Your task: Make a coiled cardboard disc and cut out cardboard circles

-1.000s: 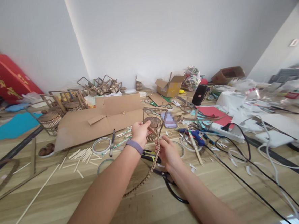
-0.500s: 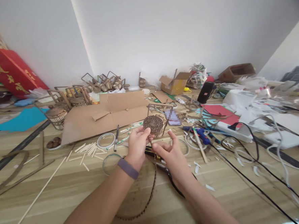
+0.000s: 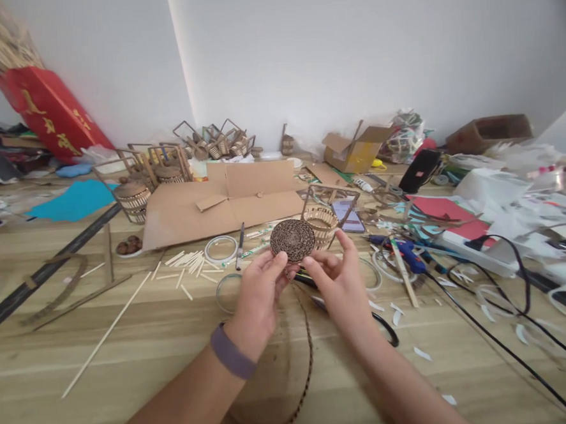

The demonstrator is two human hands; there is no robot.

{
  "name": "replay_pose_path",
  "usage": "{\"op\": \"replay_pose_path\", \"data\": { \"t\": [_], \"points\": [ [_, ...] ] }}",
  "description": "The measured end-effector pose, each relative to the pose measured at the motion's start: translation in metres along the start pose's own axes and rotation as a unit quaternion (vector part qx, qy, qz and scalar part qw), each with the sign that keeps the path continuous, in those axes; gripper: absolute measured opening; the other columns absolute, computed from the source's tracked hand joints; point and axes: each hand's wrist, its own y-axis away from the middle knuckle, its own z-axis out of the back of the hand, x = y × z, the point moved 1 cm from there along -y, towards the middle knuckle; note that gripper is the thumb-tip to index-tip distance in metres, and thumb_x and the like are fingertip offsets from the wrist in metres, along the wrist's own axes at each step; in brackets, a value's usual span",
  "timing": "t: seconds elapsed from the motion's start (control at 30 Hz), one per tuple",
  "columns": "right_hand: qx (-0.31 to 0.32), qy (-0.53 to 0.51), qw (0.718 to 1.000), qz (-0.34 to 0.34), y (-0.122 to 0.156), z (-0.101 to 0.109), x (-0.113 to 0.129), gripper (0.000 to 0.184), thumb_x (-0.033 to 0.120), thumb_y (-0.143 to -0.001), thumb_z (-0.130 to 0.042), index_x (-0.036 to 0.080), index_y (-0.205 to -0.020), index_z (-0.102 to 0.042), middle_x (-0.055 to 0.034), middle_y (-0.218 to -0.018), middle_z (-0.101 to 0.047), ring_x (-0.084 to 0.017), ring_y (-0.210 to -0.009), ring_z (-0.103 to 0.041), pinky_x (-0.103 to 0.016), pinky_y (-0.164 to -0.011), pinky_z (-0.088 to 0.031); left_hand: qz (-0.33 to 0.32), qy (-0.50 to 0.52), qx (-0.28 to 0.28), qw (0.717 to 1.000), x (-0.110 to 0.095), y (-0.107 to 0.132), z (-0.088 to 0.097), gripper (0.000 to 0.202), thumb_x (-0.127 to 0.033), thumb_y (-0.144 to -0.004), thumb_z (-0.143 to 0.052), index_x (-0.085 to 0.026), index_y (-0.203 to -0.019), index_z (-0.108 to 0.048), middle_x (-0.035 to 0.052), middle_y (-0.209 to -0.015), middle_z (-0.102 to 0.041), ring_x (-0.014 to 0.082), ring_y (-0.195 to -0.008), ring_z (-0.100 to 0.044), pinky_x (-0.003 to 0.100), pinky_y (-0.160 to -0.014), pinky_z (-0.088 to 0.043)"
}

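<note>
A round disc [image 3: 293, 240], coiled from brown corrugated cardboard strip, is upheld between both hands, its spiral face towards me. My left hand [image 3: 259, 296], with a purple band at the wrist, grips the disc's lower left edge, thumb in front. At the lower right edge, my right hand [image 3: 342, 285] pinches the disc with thumb and bent fingers, one finger raised. The loose tail of the strip [image 3: 310, 357] hangs in a curve below. Just behind the disc stands a small slatted basket [image 3: 326, 228] with a square handle. Black-handled scissors [image 3: 387, 330] lie partly hidden under my right hand.
A flat cardboard sheet [image 3: 182, 208] lies behind, with cut sticks [image 3: 187, 261], a pen [image 3: 240, 246] and tape rolls [image 3: 221, 249] before it. On the right are a blue glue gun [image 3: 410, 256], black cables [image 3: 482, 331] and a phone [image 3: 348, 216]. Finished baskets [image 3: 133, 199] stand left.
The view has swung left, so the table's things sit further right. My right hand has moved up from the strip to the disc's edge, and the disc faces me more fully.
</note>
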Motion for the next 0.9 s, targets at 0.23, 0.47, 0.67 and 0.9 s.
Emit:
{"op": "replay_pose_path", "data": {
  "t": [0.23, 0.47, 0.67, 0.9],
  "points": [
    [0.038, 0.012, 0.999, -0.015, 0.014, -0.019, -0.003, 0.109, 0.034, -0.063, -0.086, 0.019, -0.151, -0.023, 0.0000, -0.088, -0.073, -0.022, -0.082, -0.070, -0.036, -0.082, -0.056, -0.029, 0.031, -0.043, 0.998, 0.001, 0.006, 0.020, 0.026, -0.024, -0.064, -0.086, -0.017, -0.082, -0.068, 0.0007, -0.080, -0.072, 0.0107, -0.066, -0.065, 0.020, -0.062, -0.053],
    [0.119, 0.127, 0.983, 0.051, 0.034, -0.024, -0.017, 0.092, 0.027, -0.083, -0.069, 0.017, -0.157, -0.015, 0.0008, -0.077, -0.070, -0.021, -0.072, -0.069, -0.036, -0.073, -0.057, -0.059, 0.033, -0.051, 0.996, 0.006, 0.004, 0.025, 0.034, -0.032, -0.058, -0.089, -0.018, -0.080, -0.066, -0.0026, -0.073, -0.067, 0.0113, -0.065, -0.058, 0.023, -0.063, -0.048],
    [0.110, 0.313, 0.916, 0.225, 0.027, -0.010, -0.014, 0.075, 0.016, -0.090, -0.054, 0.023, -0.156, -0.018, -0.0031, -0.084, -0.071, -0.023, -0.072, -0.069, -0.036, -0.064, -0.056, -0.063, 0.021, -0.058, 0.996, 0.005, 0.013, 0.025, 0.031, -0.029, -0.059, -0.087, -0.016, -0.081, -0.070, -0.0012, -0.080, -0.069, 0.0116, -0.072, -0.057, 0.023, -0.068, -0.045],
    [0.123, 0.357, 0.842, 0.386, 0.022, -0.003, -0.007, 0.084, 0.008, -0.092, -0.056, 0.030, -0.159, -0.012, -0.0058, -0.085, -0.068, -0.032, -0.092, -0.066, -0.051, -0.081, -0.057, -0.054, -0.003, -0.058, 0.997, 0.002, 0.020, 0.028, 0.024, -0.027, -0.059, -0.085, -0.017, -0.076, -0.073, -0.0005, -0.079, -0.071, 0.0125, -0.072, -0.056, 0.023, -0.069, -0.043]
  ]
}}
